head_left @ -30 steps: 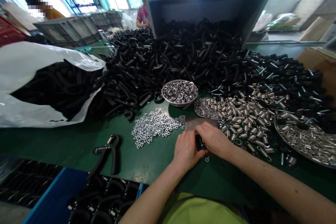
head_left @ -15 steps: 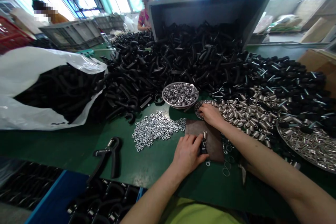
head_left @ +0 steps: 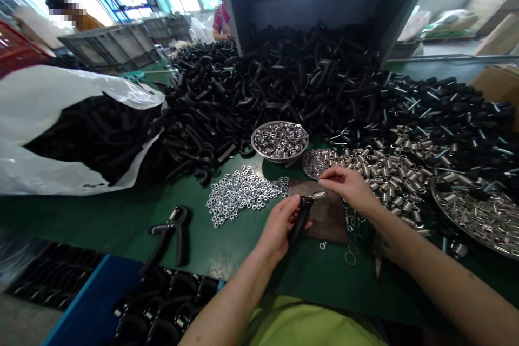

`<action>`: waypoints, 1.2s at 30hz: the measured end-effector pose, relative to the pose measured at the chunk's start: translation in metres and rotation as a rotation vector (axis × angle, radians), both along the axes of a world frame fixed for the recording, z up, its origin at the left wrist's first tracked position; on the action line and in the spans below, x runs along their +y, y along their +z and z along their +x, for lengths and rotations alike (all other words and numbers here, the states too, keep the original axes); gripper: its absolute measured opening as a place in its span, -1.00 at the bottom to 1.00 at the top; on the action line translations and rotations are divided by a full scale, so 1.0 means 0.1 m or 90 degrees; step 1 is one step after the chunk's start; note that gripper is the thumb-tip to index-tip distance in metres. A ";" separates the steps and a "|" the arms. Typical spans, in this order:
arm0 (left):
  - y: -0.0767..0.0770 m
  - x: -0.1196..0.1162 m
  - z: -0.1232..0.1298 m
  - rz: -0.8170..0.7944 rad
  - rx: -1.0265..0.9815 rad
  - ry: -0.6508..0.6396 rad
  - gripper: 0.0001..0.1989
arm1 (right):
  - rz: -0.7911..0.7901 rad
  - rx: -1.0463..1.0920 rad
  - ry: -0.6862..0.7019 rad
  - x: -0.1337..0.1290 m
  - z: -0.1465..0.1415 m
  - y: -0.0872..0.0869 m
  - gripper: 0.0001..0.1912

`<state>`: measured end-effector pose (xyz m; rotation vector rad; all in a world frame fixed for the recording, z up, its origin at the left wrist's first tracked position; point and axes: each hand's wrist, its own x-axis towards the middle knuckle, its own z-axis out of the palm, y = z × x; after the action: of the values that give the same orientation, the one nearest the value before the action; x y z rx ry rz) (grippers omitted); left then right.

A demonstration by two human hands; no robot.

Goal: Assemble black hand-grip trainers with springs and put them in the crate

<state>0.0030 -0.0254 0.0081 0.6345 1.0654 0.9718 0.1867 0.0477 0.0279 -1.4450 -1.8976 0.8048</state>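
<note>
My left hand point(head_left: 284, 224) is closed around a black handle point(head_left: 300, 220), which is tilted, with a spring point(head_left: 318, 195) sticking out from its top end toward the right. Over the brown plate point(head_left: 330, 219), my right hand point(head_left: 344, 184) has thumb and index finger pinched together; whatever they hold is too small to make out. Just behind that hand sits a round dish of tiny metal parts point(head_left: 315, 164). A loose nut point(head_left: 323, 246) lies in front of the plate.
Nuts point(head_left: 243, 194) are spread left of the plate, behind them a bowl of metal parts point(head_left: 279, 141). Springs point(head_left: 389, 173) and a large dish point(head_left: 478, 216) lie right. An assembled handle pair point(head_left: 178, 235) rests left, above a blue crate point(head_left: 91, 303). Black handles are heaped behind.
My right hand has come back from the small dish toward the handle. My left hand has raised the handle off the plate, and the spring now points right.
</note>
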 end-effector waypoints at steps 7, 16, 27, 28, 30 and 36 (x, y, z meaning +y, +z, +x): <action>0.03 -0.12 0.02 -0.232 -0.314 0.025 -0.56 | 0.041 0.233 -0.015 -0.58 -0.02 0.13 -0.93; 0.11 -0.17 0.03 -0.229 -0.326 0.020 -0.57 | 0.014 0.146 0.061 -0.65 -0.15 -0.02 -0.93; 0.01 0.14 -0.10 0.336 0.365 -0.246 -0.46 | 0.325 -0.349 0.252 -0.45 0.08 -0.30 -0.82; -0.01 0.16 -0.10 0.398 0.456 -0.264 -0.43 | 0.348 -0.391 0.269 -0.42 0.09 -0.34 -0.80; -0.05 0.15 -0.09 0.512 0.618 -0.291 -0.39 | 0.354 -0.413 0.283 -0.39 0.09 -0.37 -0.78; -0.14 -0.03 -0.06 0.607 0.807 -0.317 -0.36 | 0.277 -0.448 0.188 -0.71 0.35 -0.12 -0.83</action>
<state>-0.0026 -0.0284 -0.0061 2.3820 1.3320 0.5105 0.2217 -0.0230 0.0161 -1.2706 -2.6402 -0.0519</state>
